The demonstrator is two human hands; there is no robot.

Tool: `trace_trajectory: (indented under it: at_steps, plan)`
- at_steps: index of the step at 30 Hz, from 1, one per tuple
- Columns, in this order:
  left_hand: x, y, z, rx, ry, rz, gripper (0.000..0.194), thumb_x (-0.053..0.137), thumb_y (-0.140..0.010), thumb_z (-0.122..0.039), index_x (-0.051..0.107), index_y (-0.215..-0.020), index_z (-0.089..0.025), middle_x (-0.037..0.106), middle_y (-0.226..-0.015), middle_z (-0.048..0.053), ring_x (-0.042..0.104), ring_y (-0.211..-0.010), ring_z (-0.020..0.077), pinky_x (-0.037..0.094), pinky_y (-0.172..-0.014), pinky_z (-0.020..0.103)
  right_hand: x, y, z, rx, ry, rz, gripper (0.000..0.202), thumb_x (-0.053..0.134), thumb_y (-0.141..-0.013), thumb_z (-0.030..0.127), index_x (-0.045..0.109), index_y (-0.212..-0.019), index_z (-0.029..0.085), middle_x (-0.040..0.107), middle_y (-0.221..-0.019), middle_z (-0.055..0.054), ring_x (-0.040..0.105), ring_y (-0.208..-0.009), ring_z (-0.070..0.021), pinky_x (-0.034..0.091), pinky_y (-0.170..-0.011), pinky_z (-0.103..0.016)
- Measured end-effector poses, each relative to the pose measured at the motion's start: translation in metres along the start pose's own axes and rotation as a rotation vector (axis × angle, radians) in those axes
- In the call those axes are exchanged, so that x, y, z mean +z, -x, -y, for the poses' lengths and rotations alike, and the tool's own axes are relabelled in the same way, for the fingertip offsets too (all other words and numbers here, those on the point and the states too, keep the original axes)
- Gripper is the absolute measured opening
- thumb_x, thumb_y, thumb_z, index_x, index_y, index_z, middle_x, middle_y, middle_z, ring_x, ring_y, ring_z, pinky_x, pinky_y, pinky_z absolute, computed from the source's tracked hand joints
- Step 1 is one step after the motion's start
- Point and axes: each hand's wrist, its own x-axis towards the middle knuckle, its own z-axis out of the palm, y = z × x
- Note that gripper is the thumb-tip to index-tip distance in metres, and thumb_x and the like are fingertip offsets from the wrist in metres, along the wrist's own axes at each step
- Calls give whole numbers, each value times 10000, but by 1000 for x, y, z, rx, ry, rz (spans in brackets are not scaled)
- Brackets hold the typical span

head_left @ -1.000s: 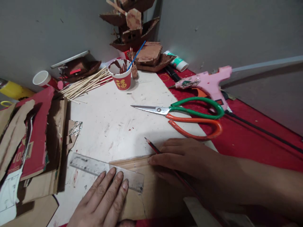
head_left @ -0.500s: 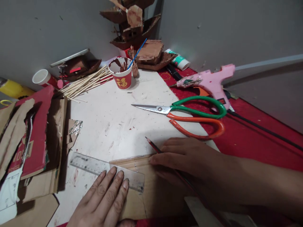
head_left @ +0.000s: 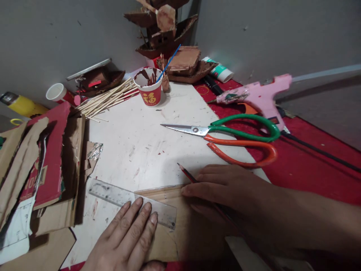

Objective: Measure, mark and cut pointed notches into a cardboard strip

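My left hand (head_left: 126,237) lies flat with its fingers stretched over a clear plastic ruler (head_left: 113,192). Under the ruler's right part is a piece of brown cardboard (head_left: 166,244) with a curved pencil line on it. A dark red and black pencil (head_left: 188,174) is held in my right hand (head_left: 222,192), its point facing up and to the left, off the cardboard. The right hand rests at the cardboard's right side, its lower part in shadow. Beyond it lie scissors (head_left: 201,130) with one green and one orange handle.
Cardboard scraps (head_left: 50,158) pile up at the left. Behind stand a red paper cup (head_left: 149,94) with a blue stick, bamboo sticks (head_left: 108,98) and brown cardboard boats (head_left: 194,71). A pink glue gun (head_left: 265,96) with a black cord lies on the red cloth (head_left: 318,150) at right.
The whole view has shifted slightly, so things appear a little further right. Both hands, the ruler and the pencil keep nearly the same places on the table.
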Motion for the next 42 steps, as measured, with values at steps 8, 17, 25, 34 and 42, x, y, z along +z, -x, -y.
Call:
trace_trajectory:
  at_steps: [8, 17, 25, 34, 42]
  plan:
    - [1, -1, 0, -6, 15, 7, 523, 619, -919, -493, 666, -1245, -86, 675, -1306, 119, 557, -1295, 282, 300, -1189, 408, 0, 0, 1, 14, 5, 5, 159, 515, -956, 126, 655, -1021, 164, 682, -809, -71, 583, -706, -181, 403, -622, -284]
    - [5, -1, 0, 0, -5, -31, 502, 570, -944, -505, 690, -1204, -93, 685, -1293, 105, 571, -1282, 270, 271, -1202, 400, 0, -1, 0, -9, 23, -2, 158, 514, -956, 120, 643, -1036, 164, 668, -784, -49, 547, -683, -175, 374, -626, -289]
    - [9, 3, 0, -1, 13, -46, 491, 558, -959, -476, 677, -1227, -82, 667, -1317, 118, 524, -1329, 281, 260, -1211, 409, 1, -2, -1, -7, 33, -3, 161, 516, -963, 117, 643, -1055, 150, 669, -792, -54, 542, -698, -178, 371, -648, -295]
    - [7, -1, 0, -3, 12, -33, 501, 531, -968, -493, 681, -1212, -82, 679, -1299, 118, 537, -1316, 275, 251, -1211, 406, 2, 0, -3, -15, 25, -17, 148, 524, -971, 141, 641, -1060, 160, 676, -803, -58, 549, -699, -179, 374, -645, -291]
    - [-1, -2, 2, 41, -54, 58, 535, 571, -940, -513, 660, -1253, -88, 663, -1325, 113, 586, -1263, 293, 237, -1209, 439, 2, 1, -2, -13, 25, -5, 148, 531, -963, 129, 632, -1066, 163, 665, -801, -47, 542, -704, -178, 372, -650, -295]
